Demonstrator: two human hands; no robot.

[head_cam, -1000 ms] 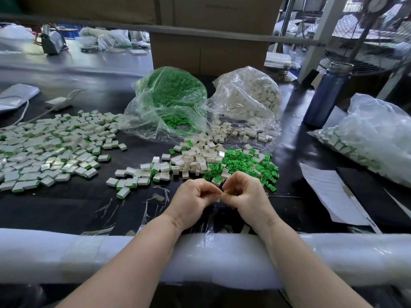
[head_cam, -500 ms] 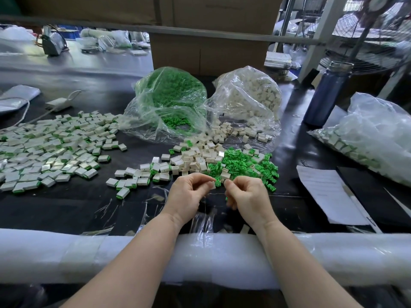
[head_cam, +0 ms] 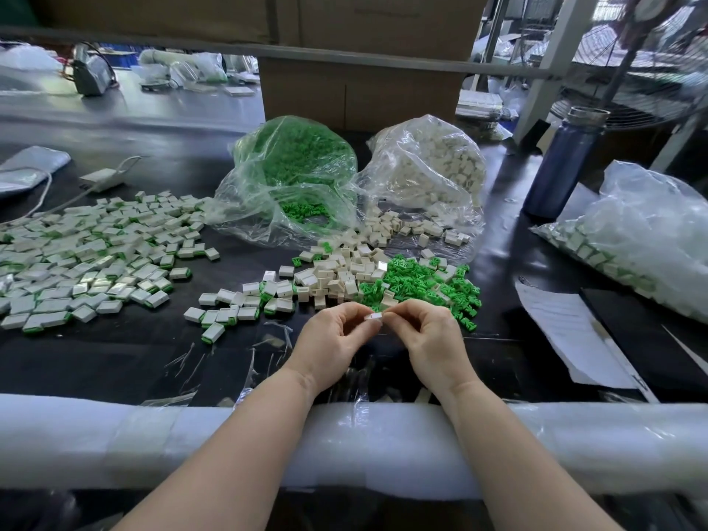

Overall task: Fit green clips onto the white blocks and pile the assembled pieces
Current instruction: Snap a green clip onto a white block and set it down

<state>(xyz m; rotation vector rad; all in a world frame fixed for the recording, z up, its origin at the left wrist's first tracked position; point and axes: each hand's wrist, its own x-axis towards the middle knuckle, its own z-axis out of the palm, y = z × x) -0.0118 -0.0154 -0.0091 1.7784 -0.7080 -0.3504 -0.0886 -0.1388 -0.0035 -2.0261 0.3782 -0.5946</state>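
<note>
Pinching small boxy white block [head_cam: 373, 318], left hand [head_cam: 334, 339], right hand [head_cam: 429, 336]

Beyond the grip, glossy white plastic blocks [head_cam: 337, 275] and matt green plastic clips [head_cam: 421, 285] lie on a smooth, dark, faintly shiny counter [head_cam: 115, 362]. Behind them are crinkled clear plastic bags [head_cam: 295, 178]; to the right, matt white paper [head_cam: 567, 331].

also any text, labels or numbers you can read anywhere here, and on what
None can be read.
White printed paper sheet at the right: lines of print, too blurred to read.
Brown cardboard box behind the bags: faint marks, too faint to read.
Dark blue metal bottle: no label visible.
</note>
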